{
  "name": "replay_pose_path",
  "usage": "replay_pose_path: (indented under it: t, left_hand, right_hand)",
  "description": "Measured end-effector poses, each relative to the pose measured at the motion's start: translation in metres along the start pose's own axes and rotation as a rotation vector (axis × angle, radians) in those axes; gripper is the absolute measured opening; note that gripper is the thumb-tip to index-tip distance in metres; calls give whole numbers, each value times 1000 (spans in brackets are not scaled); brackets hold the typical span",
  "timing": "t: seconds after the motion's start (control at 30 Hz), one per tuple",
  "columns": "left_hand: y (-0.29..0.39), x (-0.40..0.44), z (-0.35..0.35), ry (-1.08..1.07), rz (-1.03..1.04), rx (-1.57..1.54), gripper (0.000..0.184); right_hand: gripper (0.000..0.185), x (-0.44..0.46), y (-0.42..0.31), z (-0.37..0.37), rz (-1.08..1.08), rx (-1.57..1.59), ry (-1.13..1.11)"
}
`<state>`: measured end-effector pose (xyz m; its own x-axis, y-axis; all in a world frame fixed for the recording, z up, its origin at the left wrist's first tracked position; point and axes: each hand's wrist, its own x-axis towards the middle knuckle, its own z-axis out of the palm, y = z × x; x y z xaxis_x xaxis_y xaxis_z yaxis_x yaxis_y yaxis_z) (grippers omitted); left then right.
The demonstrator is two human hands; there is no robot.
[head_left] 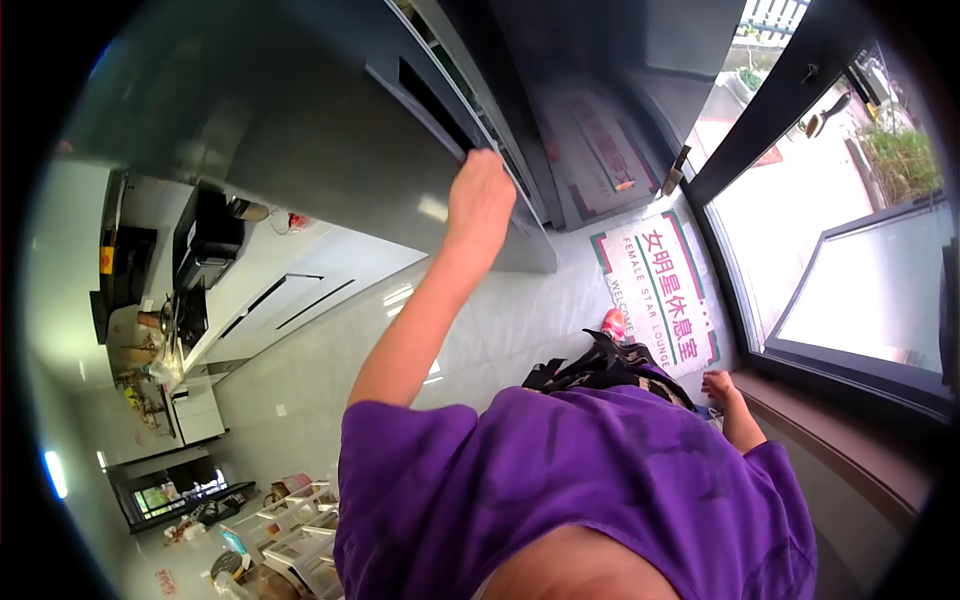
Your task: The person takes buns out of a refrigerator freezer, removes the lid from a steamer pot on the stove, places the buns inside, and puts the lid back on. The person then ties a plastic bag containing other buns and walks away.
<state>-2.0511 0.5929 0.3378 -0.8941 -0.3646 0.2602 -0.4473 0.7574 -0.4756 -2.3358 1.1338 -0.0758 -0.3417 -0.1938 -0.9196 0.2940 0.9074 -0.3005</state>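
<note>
My left hand (484,190) is closed around the edge of a dark grey refrigerator door (300,130), at its long recessed handle (425,110). That door stands ajar, and a narrow strip of the inside shows beyond its edge. Beside it is a second dark, glossy door panel (610,90) that reflects the floor mat. My right hand (718,386) hangs low at my side by the brown window ledge (820,425). Its fingers are loosely bent and apart, with nothing visible in them.
A lettered welcome mat (655,290) lies by the dark-framed glass door (740,270), which leads outside. White kitchen cabinets (300,285) with a cluttered counter run along the left. White racks (300,535) holding various items stand at lower left. Pale tiles (350,350) cover the floor.
</note>
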Motion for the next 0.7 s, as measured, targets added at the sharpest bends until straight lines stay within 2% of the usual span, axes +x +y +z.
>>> replay_pose_path:
  t: [0.1,0.2,0.3,0.33,0.37,0.5,0.7]
  left_hand:
    - [8,-56,-30,-30,37,50,6]
    - [12,-109,-59,-122,-14,-10,12]
    - [17,-158,-76,-122,-168,-210,21]
    - [18,-174,-82,-67,-226,-252,32]
    - [17,-187,-89,-50,-265,-267,34]
    - [13,-236,-103,-17,-434,-305,37]
    - [3,-286,-102,28,-730,-260,32]
  right_hand:
    - [31,9,-42,-2,-251,23,65]
    - [28,6,-95,24,-392,194,43]
    - [28,-25,-153,67,-480,239,-53]
    - [29,-36,-171,81,-517,199,-82]
    - [29,-46,-186,95,-551,159,-113]
    - [36,-78,-239,150,-608,89,-263]
    - [35,-120,-319,220,-638,82,-433]
